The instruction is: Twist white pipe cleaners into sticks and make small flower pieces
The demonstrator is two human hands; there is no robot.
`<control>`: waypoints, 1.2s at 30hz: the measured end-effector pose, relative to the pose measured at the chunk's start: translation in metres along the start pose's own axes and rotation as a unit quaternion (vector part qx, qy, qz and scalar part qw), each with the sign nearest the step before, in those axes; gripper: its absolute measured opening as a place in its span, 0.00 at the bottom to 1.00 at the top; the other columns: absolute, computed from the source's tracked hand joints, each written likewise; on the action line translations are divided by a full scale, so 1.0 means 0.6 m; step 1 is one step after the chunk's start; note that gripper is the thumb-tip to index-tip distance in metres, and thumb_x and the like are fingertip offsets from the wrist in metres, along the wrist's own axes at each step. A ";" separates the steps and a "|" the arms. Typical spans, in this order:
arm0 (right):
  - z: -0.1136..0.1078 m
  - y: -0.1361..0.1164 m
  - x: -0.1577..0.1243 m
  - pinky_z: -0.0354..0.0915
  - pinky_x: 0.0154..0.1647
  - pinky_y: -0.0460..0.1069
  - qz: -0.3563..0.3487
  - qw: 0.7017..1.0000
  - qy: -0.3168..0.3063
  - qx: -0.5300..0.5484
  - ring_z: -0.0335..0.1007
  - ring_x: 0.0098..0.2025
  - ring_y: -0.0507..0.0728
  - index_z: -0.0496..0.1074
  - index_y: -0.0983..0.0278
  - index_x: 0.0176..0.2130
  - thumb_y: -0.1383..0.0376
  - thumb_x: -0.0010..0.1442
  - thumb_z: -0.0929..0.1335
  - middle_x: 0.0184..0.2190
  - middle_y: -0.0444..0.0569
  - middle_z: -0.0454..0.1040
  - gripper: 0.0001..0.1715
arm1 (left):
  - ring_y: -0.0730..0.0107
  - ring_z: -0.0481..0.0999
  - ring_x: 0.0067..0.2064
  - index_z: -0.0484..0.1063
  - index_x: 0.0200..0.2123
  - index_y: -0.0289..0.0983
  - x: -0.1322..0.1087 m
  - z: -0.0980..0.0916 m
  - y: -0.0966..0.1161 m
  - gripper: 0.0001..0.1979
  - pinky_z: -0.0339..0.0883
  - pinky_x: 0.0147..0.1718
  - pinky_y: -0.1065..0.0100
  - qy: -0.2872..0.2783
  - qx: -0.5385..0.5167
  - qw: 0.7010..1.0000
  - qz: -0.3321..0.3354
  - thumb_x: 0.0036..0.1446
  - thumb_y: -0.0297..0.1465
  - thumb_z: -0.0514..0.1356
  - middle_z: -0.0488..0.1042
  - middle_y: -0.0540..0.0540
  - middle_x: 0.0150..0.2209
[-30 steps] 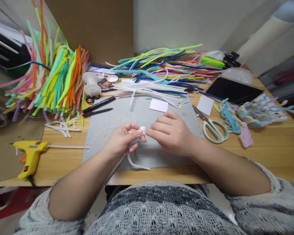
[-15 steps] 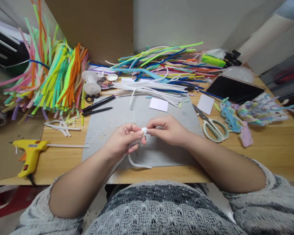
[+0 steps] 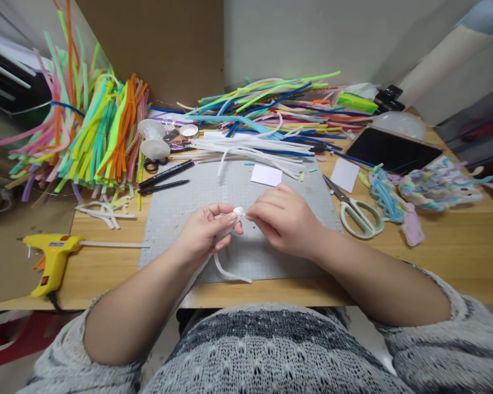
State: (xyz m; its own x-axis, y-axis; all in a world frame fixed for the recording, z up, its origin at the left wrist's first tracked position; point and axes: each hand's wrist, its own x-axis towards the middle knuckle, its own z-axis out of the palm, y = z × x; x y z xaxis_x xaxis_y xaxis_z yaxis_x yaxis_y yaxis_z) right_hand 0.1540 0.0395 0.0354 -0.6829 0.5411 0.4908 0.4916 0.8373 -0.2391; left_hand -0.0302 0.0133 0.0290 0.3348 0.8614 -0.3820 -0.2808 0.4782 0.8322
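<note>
Over the grey cutting mat (image 3: 189,191), my left hand (image 3: 203,232) is closed around a white pipe cleaner (image 3: 225,272). Its loose tail loops down toward the mat's near edge. The top of it is wound into a small white coil (image 3: 239,211) held between my hands. My right hand (image 3: 285,219) pinches that coil with thumb and fingertips, fingers curled over it. Both hands touch each other at the coil, just above the mat's middle.
Piles of coloured pipe cleaners lie at the back left (image 3: 94,131) and back centre (image 3: 271,109). A yellow glue gun (image 3: 51,257) sits at left, scissors (image 3: 355,210) at right, a dark tablet (image 3: 390,150) beyond them. Two black pens (image 3: 164,180) and white paper squares (image 3: 266,175) lie near the mat.
My right hand has turned over the coil, its back rolling up and then down again, while the left hand kept its hold. The coil rose slightly on the mat.
</note>
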 end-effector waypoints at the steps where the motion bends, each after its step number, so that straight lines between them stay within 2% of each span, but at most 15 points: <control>1: -0.001 0.000 0.001 0.50 0.34 0.50 -0.015 1.000 0.002 -0.010 0.63 0.31 0.53 0.70 0.65 0.31 0.69 0.61 0.59 0.27 0.48 0.73 0.13 | 0.85 0.57 0.11 0.64 0.30 0.33 0.000 0.000 -0.002 0.13 0.42 0.10 0.79 -0.002 0.004 1.000 -0.002 0.47 0.33 0.65 0.73 0.50 0.22; 5: -0.012 0.008 0.008 0.50 0.36 0.51 -0.043 0.999 -0.001 0.019 0.63 0.31 0.52 0.70 0.64 0.31 0.69 0.62 0.59 0.27 0.47 0.73 0.13 | 0.85 0.57 0.11 0.63 0.28 0.34 -0.003 0.000 -0.006 0.13 0.41 0.10 0.79 -0.027 0.025 0.999 -0.020 0.47 0.34 0.65 0.73 0.49 0.21; 8: -0.022 0.019 0.015 0.53 0.38 0.50 -0.019 0.987 -0.037 0.155 0.65 0.32 0.51 0.70 0.65 0.31 0.68 0.60 0.63 0.27 0.46 0.73 0.08 | 0.84 0.57 0.11 0.63 0.29 0.34 -0.007 0.001 -0.007 0.13 0.41 0.10 0.79 -0.061 0.032 0.996 -0.049 0.46 0.34 0.65 0.74 0.49 0.21; 10: -0.024 0.026 0.018 0.56 0.36 0.48 0.035 0.956 -0.088 0.277 0.65 0.31 0.51 0.70 0.66 0.29 0.66 0.58 0.65 0.27 0.46 0.72 0.07 | 0.84 0.57 0.11 0.64 0.29 0.35 -0.010 0.002 -0.009 0.13 0.41 0.10 0.79 -0.079 0.032 0.994 -0.063 0.47 0.35 0.65 0.74 0.50 0.21; 13: -0.016 0.033 0.017 0.57 0.30 0.46 0.164 0.855 -0.180 0.458 0.63 0.27 0.48 0.68 0.66 0.28 0.65 0.53 0.69 0.24 0.43 0.70 0.07 | 0.84 0.57 0.12 0.64 0.28 0.35 -0.012 0.004 -0.015 0.11 0.41 0.10 0.79 -0.113 0.033 0.990 -0.082 0.49 0.34 0.63 0.74 0.49 0.22; 18: 0.019 0.034 0.006 0.52 0.22 0.42 0.314 0.599 -0.272 0.684 0.58 0.21 0.45 0.66 0.67 0.26 0.62 0.47 0.71 0.19 0.39 0.66 0.13 | 0.85 0.57 0.12 0.65 0.27 0.34 -0.011 0.005 -0.020 0.10 0.41 0.10 0.78 -0.151 0.016 0.983 -0.105 0.50 0.33 0.63 0.74 0.49 0.22; 20: 0.031 0.030 0.002 0.51 0.20 0.41 0.339 0.535 -0.274 0.724 0.58 0.20 0.45 0.65 0.67 0.26 0.61 0.46 0.72 0.19 0.39 0.65 0.14 | 0.85 0.57 0.12 0.66 0.27 0.34 -0.009 0.003 -0.018 0.09 0.40 0.09 0.78 -0.158 0.004 0.982 -0.099 0.50 0.32 0.63 0.74 0.49 0.22; 21: 0.035 0.028 0.000 0.51 0.20 0.41 0.346 0.520 -0.264 0.735 0.59 0.20 0.45 0.65 0.67 0.27 0.61 0.46 0.72 0.20 0.40 0.66 0.15 | 0.85 0.57 0.11 0.66 0.26 0.34 -0.008 0.002 -0.017 0.09 0.39 0.09 0.78 -0.159 -0.003 0.983 -0.093 0.50 0.32 0.62 0.74 0.49 0.22; 22: 0.038 0.024 -0.002 0.52 0.21 0.41 0.349 0.520 -0.242 0.741 0.61 0.21 0.45 0.65 0.67 0.28 0.60 0.47 0.72 0.21 0.40 0.67 0.15 | 0.85 0.57 0.11 0.66 0.26 0.34 -0.007 0.001 -0.016 0.09 0.38 0.09 0.78 -0.157 -0.011 0.984 -0.086 0.50 0.32 0.62 0.74 0.49 0.22; 24: 0.042 0.016 -0.004 0.55 0.23 0.42 0.331 0.566 -0.171 0.735 0.62 0.22 0.46 0.65 0.66 0.30 0.60 0.50 0.71 0.23 0.41 0.68 0.13 | 0.85 0.57 0.11 0.66 0.26 0.34 -0.005 -0.001 -0.013 0.09 0.38 0.09 0.78 -0.146 -0.025 0.986 -0.075 0.49 0.32 0.62 0.74 0.49 0.22; 26: 0.041 0.006 -0.005 0.58 0.26 0.44 0.285 0.661 -0.091 0.688 0.63 0.24 0.47 0.65 0.65 0.31 0.62 0.54 0.68 0.24 0.41 0.67 0.09 | 0.85 0.58 0.10 0.66 0.27 0.33 -0.004 -0.003 -0.009 0.09 0.37 0.08 0.79 -0.136 -0.034 0.988 -0.069 0.49 0.32 0.63 0.74 0.49 0.21; 29: 0.036 -0.008 -0.007 0.60 0.32 0.46 0.210 0.824 -0.012 0.526 0.62 0.28 0.48 0.66 0.65 0.32 0.66 0.59 0.63 0.25 0.42 0.66 0.06 | 0.85 0.57 0.10 0.66 0.27 0.32 -0.004 -0.004 -0.005 0.10 0.37 0.08 0.79 -0.125 -0.035 0.990 -0.061 0.49 0.33 0.62 0.73 0.50 0.21; 31: 0.033 -0.015 -0.009 0.60 0.34 0.47 0.166 0.900 0.021 0.402 0.62 0.30 0.49 0.66 0.65 0.33 0.69 0.61 0.61 0.27 0.44 0.66 0.07 | 0.86 0.57 0.10 0.66 0.26 0.32 -0.004 -0.004 -0.005 0.10 0.37 0.08 0.79 -0.119 -0.030 0.991 -0.055 0.50 0.33 0.62 0.72 0.51 0.21; 33: 0.030 -0.017 -0.011 0.60 0.36 0.47 0.123 0.937 0.032 0.326 0.62 0.33 0.51 0.65 0.65 0.34 0.70 0.61 0.60 0.29 0.46 0.67 0.07 | 0.86 0.57 0.11 0.66 0.26 0.32 -0.003 -0.006 -0.005 0.11 0.38 0.09 0.79 -0.113 -0.028 0.992 -0.049 0.50 0.33 0.62 0.72 0.51 0.21; 36: 0.028 -0.011 -0.013 0.61 0.36 0.48 0.086 0.953 0.017 0.289 0.63 0.33 0.52 0.65 0.65 0.36 0.68 0.61 0.61 0.30 0.47 0.68 0.05 | 0.86 0.57 0.11 0.66 0.26 0.32 0.000 -0.010 -0.006 0.10 0.38 0.09 0.78 -0.111 -0.025 0.993 -0.040 0.51 0.34 0.62 0.72 0.51 0.22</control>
State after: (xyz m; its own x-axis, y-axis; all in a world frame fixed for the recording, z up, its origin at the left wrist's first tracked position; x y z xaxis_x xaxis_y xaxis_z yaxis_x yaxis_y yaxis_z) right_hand 0.1470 0.0308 0.0187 -0.5956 0.6799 0.4278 0.2085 0.6452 -0.7350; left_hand -0.0344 0.0125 0.0235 0.5466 0.7635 -0.3439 -0.2880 0.5570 0.7790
